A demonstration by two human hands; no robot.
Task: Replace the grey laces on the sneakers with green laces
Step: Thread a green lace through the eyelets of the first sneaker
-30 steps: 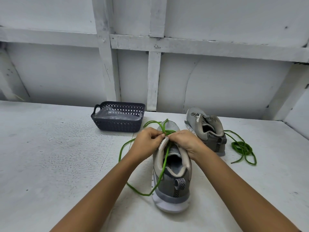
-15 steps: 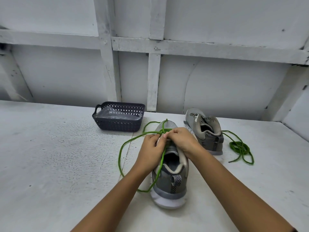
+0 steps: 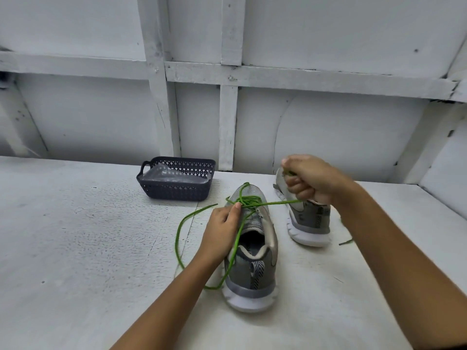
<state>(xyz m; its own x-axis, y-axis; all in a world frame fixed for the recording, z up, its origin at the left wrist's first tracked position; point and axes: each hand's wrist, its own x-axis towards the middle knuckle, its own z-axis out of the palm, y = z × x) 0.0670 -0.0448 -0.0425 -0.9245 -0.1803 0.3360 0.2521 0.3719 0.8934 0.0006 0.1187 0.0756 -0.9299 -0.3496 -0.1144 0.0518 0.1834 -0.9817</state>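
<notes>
Right hand (image 3: 310, 180) is fisted on the green lace (image 3: 278, 203), holding one end taut out toward 2 o'clock! Left hand (image 3: 222, 231) clamps the near sneaker (image 3: 255, 276) at its eyelet edge, thumb pinning the crossing. Early going, I'd say: only the toe-end eyelets carry green, and the slack loops off at 8 o'clock on the table (image 3: 75, 248). Second sneaker (image 3: 310, 223) at 2 o'clock shows no lace, so it's yet to do. Count: two sneakers, one basket (image 3: 174, 190) at 11, one lace in play, a green scrap at 3.
</notes>
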